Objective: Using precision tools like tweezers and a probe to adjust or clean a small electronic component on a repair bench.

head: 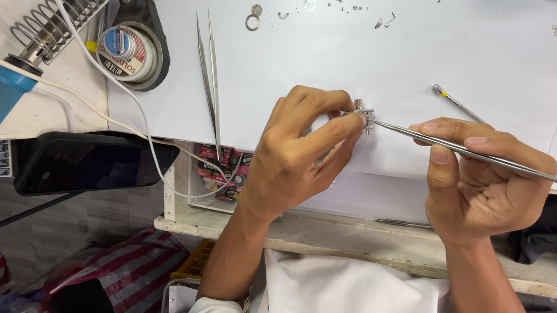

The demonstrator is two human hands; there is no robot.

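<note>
At the middle of the frame we pinch a small metal part (pixel 361 114) in our left hand (pixel 300 152) while our right hand (pixel 477 181), closed on long tweezers (pixel 477 154), sets their tips on it, a fitting step that seems to need steady, fine aim.

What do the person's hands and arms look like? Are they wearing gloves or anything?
No gloves. Both the left hand and the right hand are bare, with short plain fingernails and no rings, watch or bracelets showing. The forearms are bare too. The person wears a white short-sleeved t-shirt with big black letters across the chest.
</note>
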